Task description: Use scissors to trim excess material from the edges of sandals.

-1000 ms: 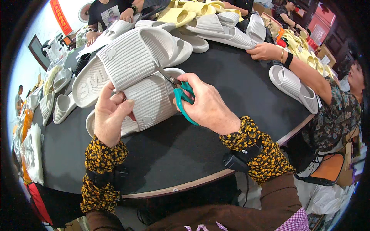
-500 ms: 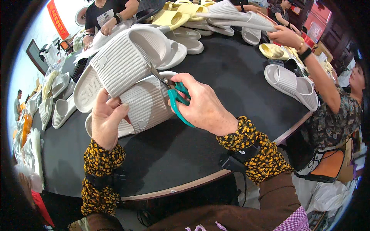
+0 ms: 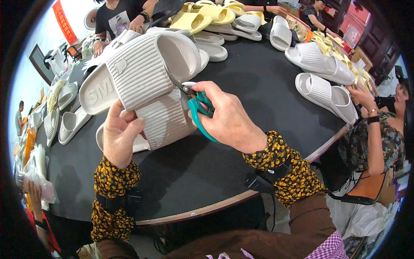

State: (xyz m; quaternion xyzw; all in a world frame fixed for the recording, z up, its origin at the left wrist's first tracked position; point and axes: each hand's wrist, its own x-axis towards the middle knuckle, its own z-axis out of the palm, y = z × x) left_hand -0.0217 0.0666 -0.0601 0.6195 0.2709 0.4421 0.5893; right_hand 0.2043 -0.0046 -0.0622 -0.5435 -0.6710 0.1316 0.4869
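Two light grey ribbed slippers, an upper slipper (image 3: 140, 71) and a lower slipper (image 3: 166, 114), lie partly overlapped in front of me. My left hand (image 3: 120, 136) pinches them between thumb and fingers near the upper strap's lower edge; the fingertips behind are hidden. Small scissors (image 3: 199, 113) with green handles are gripped in my right hand (image 3: 230, 118). One blade reaches along the rear edge of the upper strap, and the other blade points over the lower slipper. I cannot tell whether the blades touch the material.
Yellow slippers (image 3: 196, 21) and grey ones pile up at the black table's (image 3: 215, 168) far side. Grey pairs (image 3: 317, 93) lie at the right, near a co-worker's hand (image 3: 362, 95). More grey slippers (image 3: 71, 125) rest at left. Another person's hands (image 3: 99, 46) work across the table.
The co-worker's arm at right has come down from over the table, and a grey pair now lies on the right side. The upper slipper in my grip has shifted slightly; my hands barely moved.
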